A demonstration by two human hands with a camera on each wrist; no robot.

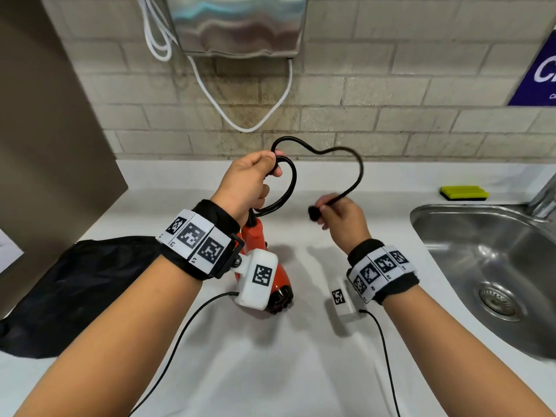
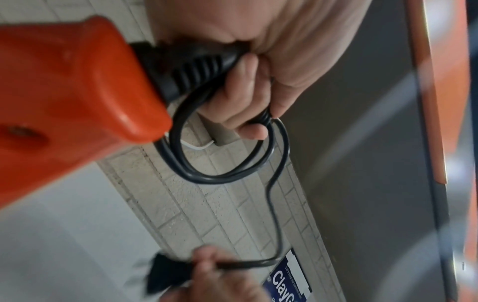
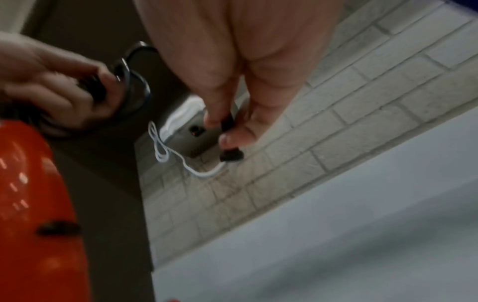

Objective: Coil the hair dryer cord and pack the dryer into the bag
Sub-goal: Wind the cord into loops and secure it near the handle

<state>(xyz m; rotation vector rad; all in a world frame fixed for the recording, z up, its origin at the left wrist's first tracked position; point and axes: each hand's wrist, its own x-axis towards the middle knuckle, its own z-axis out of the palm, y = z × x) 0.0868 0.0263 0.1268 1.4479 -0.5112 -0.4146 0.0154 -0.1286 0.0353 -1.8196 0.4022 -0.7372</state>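
An orange hair dryer [image 1: 255,236] hangs below my left hand [image 1: 249,182], which grips the cord's black strain relief [image 2: 196,67] together with gathered loops of the black cord [image 1: 293,179]. The same orange body [image 2: 64,85] fills the left wrist view, and a blurred part of it [image 3: 33,204] shows at the left of the right wrist view. From those loops the cord arcs up and over to my right hand [image 1: 343,218], which pinches it just behind the black plug [image 1: 314,213]. A black bag [image 1: 75,293] lies flat on the white counter [image 1: 301,371], left of my left forearm.
A steel sink [image 1: 496,266] is set into the counter at right, with a yellow-green sponge [image 1: 464,192] behind it. A steel wall dispenser [image 1: 237,25] with white cables [image 1: 249,121] hangs on the brick wall. A grey panel [image 1: 45,130] stands at left.
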